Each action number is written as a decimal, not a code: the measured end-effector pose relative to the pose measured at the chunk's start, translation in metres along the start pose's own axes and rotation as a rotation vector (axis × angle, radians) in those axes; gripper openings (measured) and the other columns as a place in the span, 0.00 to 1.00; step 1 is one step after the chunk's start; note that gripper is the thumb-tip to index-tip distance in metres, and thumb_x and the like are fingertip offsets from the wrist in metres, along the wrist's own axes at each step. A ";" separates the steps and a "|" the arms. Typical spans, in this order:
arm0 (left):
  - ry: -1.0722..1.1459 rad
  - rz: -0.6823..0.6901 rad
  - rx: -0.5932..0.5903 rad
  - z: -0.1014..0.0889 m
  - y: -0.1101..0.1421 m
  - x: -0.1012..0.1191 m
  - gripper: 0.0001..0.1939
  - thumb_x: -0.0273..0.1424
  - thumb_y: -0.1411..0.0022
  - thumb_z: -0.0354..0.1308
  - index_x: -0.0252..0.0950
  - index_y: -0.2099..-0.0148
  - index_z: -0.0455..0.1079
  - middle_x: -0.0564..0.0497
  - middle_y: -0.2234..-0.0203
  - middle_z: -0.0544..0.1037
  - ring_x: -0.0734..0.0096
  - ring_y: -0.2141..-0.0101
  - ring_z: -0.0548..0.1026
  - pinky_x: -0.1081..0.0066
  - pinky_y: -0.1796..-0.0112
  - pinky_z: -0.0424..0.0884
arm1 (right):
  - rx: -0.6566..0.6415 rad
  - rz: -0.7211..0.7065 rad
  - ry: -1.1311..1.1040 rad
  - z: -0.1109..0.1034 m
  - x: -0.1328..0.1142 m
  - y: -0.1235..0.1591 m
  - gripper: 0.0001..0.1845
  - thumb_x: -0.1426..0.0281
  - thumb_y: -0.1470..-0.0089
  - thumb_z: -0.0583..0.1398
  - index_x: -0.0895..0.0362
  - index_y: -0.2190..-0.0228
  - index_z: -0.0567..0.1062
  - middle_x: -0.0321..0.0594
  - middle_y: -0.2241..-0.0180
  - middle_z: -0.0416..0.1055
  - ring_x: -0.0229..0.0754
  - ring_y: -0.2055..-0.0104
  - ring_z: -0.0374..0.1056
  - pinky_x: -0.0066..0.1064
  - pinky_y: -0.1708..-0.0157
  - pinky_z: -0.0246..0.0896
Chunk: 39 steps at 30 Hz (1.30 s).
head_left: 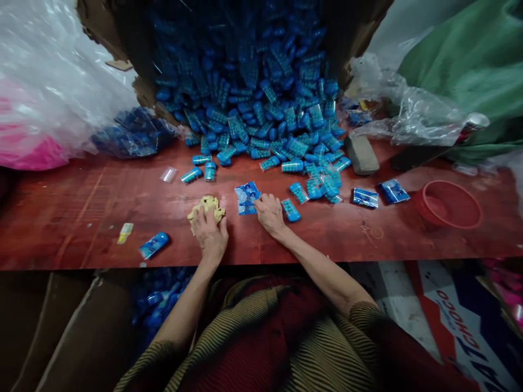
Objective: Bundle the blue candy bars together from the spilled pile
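My left hand (211, 235) lies over a crumpled yellow cloth (209, 203), its fingers stretched out on top and the thumb apart. To the right, my right hand (270, 216) has its fingers curled together at the right edge of a flat blue printed label (246, 197) on the table. Just past that hand lies a small clear bottle with a blue cap and blue beads (291, 210). A labelled blue bottle (154, 245) rests on its side near the front edge, left of my left hand.
A large heap of blue-capped bottles (261, 114) spills from a carton onto the red table (102, 201). On the right are label stacks (365, 198), a grey block (362, 155) and a red basket (447, 204). Plastic bags (49, 71) crowd the left.
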<state>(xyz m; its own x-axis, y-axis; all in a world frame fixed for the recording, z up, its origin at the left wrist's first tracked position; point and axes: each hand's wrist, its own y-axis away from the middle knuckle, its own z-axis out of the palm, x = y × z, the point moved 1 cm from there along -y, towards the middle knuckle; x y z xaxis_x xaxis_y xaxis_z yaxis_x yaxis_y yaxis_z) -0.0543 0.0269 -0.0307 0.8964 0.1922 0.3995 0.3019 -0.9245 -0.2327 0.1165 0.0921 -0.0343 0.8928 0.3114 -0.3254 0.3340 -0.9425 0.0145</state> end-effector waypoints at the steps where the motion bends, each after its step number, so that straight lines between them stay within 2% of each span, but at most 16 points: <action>1: 0.025 0.027 0.002 -0.001 0.002 0.006 0.25 0.37 0.39 0.47 0.31 0.43 0.63 0.33 0.41 0.60 0.47 0.38 0.52 0.47 0.42 0.48 | -0.013 -0.025 -0.027 -0.002 0.001 0.001 0.14 0.66 0.38 0.50 0.53 0.62 0.75 0.44 0.59 0.68 0.47 0.57 0.59 0.36 0.60 0.51; 4: 0.007 0.039 -0.017 0.004 -0.003 0.019 0.25 0.37 0.39 0.47 0.32 0.42 0.62 0.34 0.40 0.59 0.44 0.38 0.49 0.43 0.43 0.47 | -0.013 -0.066 -0.064 -0.009 0.004 -0.006 0.12 0.63 0.40 0.54 0.51 0.57 0.73 0.43 0.56 0.68 0.47 0.55 0.59 0.36 0.58 0.51; 6: -0.063 -0.003 -0.032 0.011 -0.012 0.020 0.26 0.37 0.39 0.48 0.30 0.41 0.61 0.32 0.40 0.58 0.38 0.38 0.47 0.38 0.45 0.46 | 0.007 -0.031 -0.033 -0.011 0.004 -0.014 0.15 0.63 0.42 0.56 0.53 0.54 0.71 0.46 0.54 0.67 0.49 0.53 0.58 0.37 0.58 0.51; 8: -0.121 -0.027 -0.047 0.017 -0.021 0.018 0.25 0.37 0.39 0.47 0.29 0.43 0.63 0.30 0.42 0.60 0.34 0.39 0.49 0.36 0.47 0.47 | -0.001 0.001 0.002 -0.010 0.001 -0.020 0.14 0.64 0.42 0.56 0.55 0.55 0.71 0.48 0.54 0.67 0.51 0.53 0.58 0.38 0.58 0.51; 12: -0.149 0.006 -0.070 0.022 -0.027 0.012 0.22 0.37 0.39 0.48 0.31 0.46 0.67 0.31 0.45 0.65 0.36 0.41 0.52 0.37 0.48 0.50 | -0.021 -0.024 0.016 -0.004 -0.005 -0.017 0.11 0.69 0.39 0.53 0.57 0.59 0.72 0.47 0.56 0.69 0.49 0.54 0.60 0.37 0.58 0.52; 17: -0.153 0.054 -0.063 0.022 -0.022 0.008 0.22 0.37 0.38 0.46 0.33 0.46 0.67 0.33 0.44 0.65 0.38 0.41 0.53 0.37 0.47 0.49 | -0.070 -0.105 -0.067 -0.010 0.000 -0.007 0.09 0.65 0.41 0.56 0.54 0.60 0.73 0.42 0.58 0.70 0.46 0.56 0.61 0.35 0.58 0.53; 21: -0.155 0.052 -0.041 0.023 -0.022 0.007 0.22 0.37 0.38 0.46 0.33 0.47 0.68 0.34 0.45 0.65 0.39 0.41 0.53 0.37 0.47 0.49 | 0.003 -0.027 -0.034 -0.014 0.004 -0.016 0.13 0.64 0.42 0.57 0.55 0.56 0.72 0.46 0.55 0.68 0.49 0.53 0.60 0.36 0.58 0.53; 27: -0.083 0.024 -0.052 0.020 -0.020 0.009 0.22 0.35 0.39 0.47 0.33 0.45 0.67 0.34 0.43 0.63 0.39 0.39 0.50 0.38 0.46 0.48 | 0.018 -0.003 0.010 0.002 0.002 -0.020 0.11 0.67 0.40 0.54 0.55 0.59 0.73 0.47 0.58 0.68 0.48 0.54 0.60 0.37 0.58 0.52; 29: -0.021 0.012 -0.019 0.017 -0.015 0.012 0.22 0.34 0.39 0.47 0.32 0.44 0.66 0.34 0.41 0.61 0.39 0.38 0.48 0.38 0.46 0.48 | 0.036 -0.010 0.004 0.005 0.004 -0.018 0.11 0.66 0.40 0.54 0.54 0.60 0.74 0.45 0.59 0.69 0.47 0.54 0.60 0.36 0.58 0.52; 31: 0.097 0.026 0.025 0.013 -0.008 0.018 0.22 0.34 0.39 0.48 0.32 0.46 0.67 0.34 0.42 0.63 0.42 0.39 0.51 0.42 0.45 0.50 | 0.061 -0.012 -0.016 0.005 0.006 -0.016 0.12 0.64 0.40 0.53 0.53 0.61 0.75 0.43 0.59 0.70 0.46 0.55 0.60 0.35 0.58 0.52; 33: 0.298 0.032 0.021 0.010 0.001 0.025 0.19 0.35 0.40 0.48 0.32 0.49 0.69 0.35 0.49 0.70 0.49 0.44 0.63 0.50 0.47 0.58 | 0.083 -0.008 -0.055 0.005 0.009 -0.014 0.13 0.63 0.39 0.53 0.51 0.61 0.76 0.42 0.59 0.70 0.45 0.55 0.61 0.33 0.58 0.52; 34: 0.424 0.002 -0.012 0.010 0.005 0.030 0.18 0.35 0.40 0.49 0.33 0.52 0.69 0.37 0.54 0.73 0.54 0.51 0.69 0.54 0.50 0.63 | 0.092 -0.005 -0.075 0.005 0.009 -0.013 0.14 0.63 0.39 0.52 0.51 0.60 0.76 0.41 0.59 0.70 0.44 0.56 0.61 0.33 0.58 0.53; 36: 0.685 -0.150 -0.125 0.010 0.013 0.038 0.16 0.37 0.42 0.51 0.34 0.55 0.69 0.43 0.65 0.76 0.64 0.66 0.74 0.63 0.61 0.71 | 0.097 0.005 -0.094 0.004 0.009 -0.009 0.15 0.63 0.38 0.52 0.51 0.59 0.76 0.41 0.59 0.70 0.43 0.57 0.62 0.32 0.58 0.53; 39: 0.974 -0.421 -0.269 0.013 0.019 0.045 0.18 0.38 0.47 0.55 0.33 0.56 0.67 0.52 0.74 0.72 0.74 0.81 0.68 0.73 0.79 0.66 | 0.101 0.025 -0.055 0.001 0.006 -0.005 0.15 0.63 0.39 0.52 0.52 0.58 0.76 0.42 0.59 0.70 0.44 0.56 0.62 0.33 0.59 0.53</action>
<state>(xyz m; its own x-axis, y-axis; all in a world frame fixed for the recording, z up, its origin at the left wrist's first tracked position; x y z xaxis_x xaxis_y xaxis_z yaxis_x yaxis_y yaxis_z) -0.0041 0.0226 -0.0289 0.0613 0.2765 0.9591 0.3372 -0.9101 0.2408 0.1201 0.0981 -0.0374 0.8816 0.2831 -0.3776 0.2771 -0.9582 -0.0712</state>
